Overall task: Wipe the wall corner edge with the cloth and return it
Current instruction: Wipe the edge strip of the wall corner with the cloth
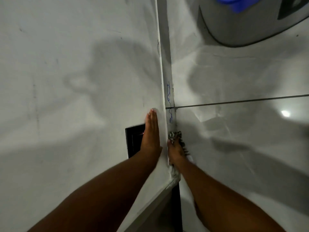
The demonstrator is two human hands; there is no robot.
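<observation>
The white wall corner edge runs from top to bottom through the middle of the head view, with blue pen scribbles on its narrow right face. My right hand presses a black-and-white patterned cloth against that narrow face, just below the scribbles. More of the cloth hangs out under my wrist. My left hand lies flat with its fingers together on the broad wall face left of the edge, holding nothing.
A dark rectangular wall plate sits under my left hand. Glossy grey floor tiles with a dark grout line spread to the right. A grey appliance and a blue container stand at the top right.
</observation>
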